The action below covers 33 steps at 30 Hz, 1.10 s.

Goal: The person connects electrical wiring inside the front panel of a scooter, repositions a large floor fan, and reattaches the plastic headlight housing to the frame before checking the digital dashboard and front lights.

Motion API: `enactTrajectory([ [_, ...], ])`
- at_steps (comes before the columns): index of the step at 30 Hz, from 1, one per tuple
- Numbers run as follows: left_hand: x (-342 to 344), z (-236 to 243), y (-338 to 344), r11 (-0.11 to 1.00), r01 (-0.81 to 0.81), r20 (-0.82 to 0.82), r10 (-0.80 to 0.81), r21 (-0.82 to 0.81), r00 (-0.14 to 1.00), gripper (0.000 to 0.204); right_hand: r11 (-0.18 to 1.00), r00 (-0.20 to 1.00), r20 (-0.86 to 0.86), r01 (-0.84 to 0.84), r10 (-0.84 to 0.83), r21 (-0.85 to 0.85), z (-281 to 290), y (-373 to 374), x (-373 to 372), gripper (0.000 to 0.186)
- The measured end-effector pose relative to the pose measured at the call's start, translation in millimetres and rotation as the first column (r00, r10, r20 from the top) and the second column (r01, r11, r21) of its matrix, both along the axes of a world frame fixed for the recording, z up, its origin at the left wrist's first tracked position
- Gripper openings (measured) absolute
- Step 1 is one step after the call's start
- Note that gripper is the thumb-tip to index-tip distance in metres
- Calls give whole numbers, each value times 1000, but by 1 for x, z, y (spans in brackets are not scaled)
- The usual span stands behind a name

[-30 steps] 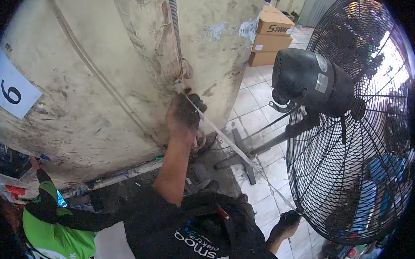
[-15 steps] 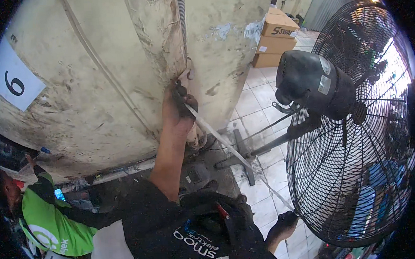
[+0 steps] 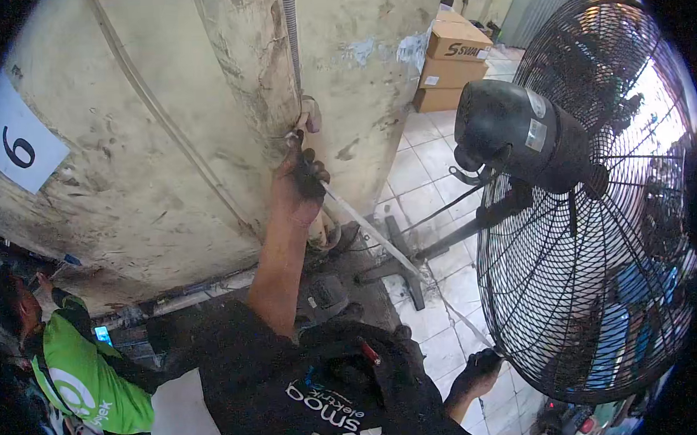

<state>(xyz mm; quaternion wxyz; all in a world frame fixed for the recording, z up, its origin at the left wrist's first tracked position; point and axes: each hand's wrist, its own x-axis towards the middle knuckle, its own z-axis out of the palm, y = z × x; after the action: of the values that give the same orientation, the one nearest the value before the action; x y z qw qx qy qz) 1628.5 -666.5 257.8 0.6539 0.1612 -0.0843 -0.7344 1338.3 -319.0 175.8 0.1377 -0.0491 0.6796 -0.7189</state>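
Note:
My left hand, raised in front of the wall, is closed with dark, dirty fingers on a long pale flat strip. Its fingertips are by the end of a pale wrapped pipe below a grey corrugated conduit. The strip slants down to the right, drawn fairly straight, to my right hand. That hand is closed on its lower part, low beside the cage of a large black fan. My fingers hide both gripped parts of the strip.
The fan's stand has its feet on white floor tiles behind the strip. Cardboard boxes are stacked past the wall's corner. At the left, a person in a green and black jacket reaches toward the wall.
The view has shifted slightly, moving the wall and fan a little left and up. My left fingers have changed their pose a little near the pipe. Both hands still hold the strip.

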Motion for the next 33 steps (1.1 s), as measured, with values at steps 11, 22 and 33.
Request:
enactTrajectory([
  [11, -25, -11, -27, 1000, 0, 10, 1, -30, 1000, 24, 993, 1000, -2, -10, 9, -119, -12, -2, -6, 21],
  [22, -44, -16, -59, 992, -83, -63, 77, -97, 995, 19, 977, 967, -142, -201, 210, 71, -21, 10, 4, 9],
  [33, -43, -13, -52, 990, -29, -46, 23, -140, 999, 15, 993, 995, 15, -94, 95, -65, -18, 5, 2, 34],
])
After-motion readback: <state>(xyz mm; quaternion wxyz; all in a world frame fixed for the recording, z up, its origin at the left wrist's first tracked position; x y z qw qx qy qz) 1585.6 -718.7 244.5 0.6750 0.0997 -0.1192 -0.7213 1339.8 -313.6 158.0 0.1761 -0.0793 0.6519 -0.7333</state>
